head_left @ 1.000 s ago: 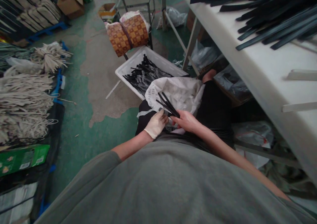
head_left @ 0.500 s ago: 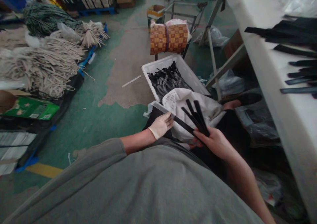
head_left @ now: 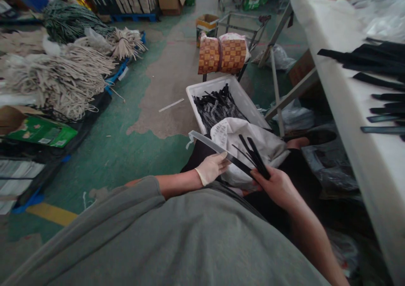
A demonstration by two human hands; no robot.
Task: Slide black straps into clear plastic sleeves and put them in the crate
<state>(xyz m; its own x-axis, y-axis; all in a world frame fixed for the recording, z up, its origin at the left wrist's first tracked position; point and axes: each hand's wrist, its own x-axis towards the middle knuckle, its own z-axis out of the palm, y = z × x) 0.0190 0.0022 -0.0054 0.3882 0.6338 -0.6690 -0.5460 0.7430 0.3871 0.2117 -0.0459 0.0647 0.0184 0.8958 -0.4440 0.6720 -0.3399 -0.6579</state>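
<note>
My left hand (head_left: 213, 168), in a pale glove, has its thumb on top of a long strip and its fingers beneath. The far part of the strip is a translucent plastic sleeve (head_left: 205, 141); the near part is a flat black strip (head_left: 241, 165) running to my right hand. My bare right hand (head_left: 276, 185) is closed round the near end of that strip and several other black strips (head_left: 255, 153), which fan out upward. A white cloth (head_left: 265, 136) with printed marks lies over my lap, beneath the strips.
Beyond my knees, a white bin (head_left: 253, 102) holds many black strips. More black strips (head_left: 379, 58) lie on the white table (head_left: 335, 45) at right. A rolled checkered cushion (head_left: 224, 54) rests behind the bin. Beige cord bundles (head_left: 60, 79) lie on pallets at left.
The gloved left hand has moved slightly down and right in the picture, and more of the translucent sleeve shows beyond it. The right hand keeps its grip. The whole view has shifted a little.
</note>
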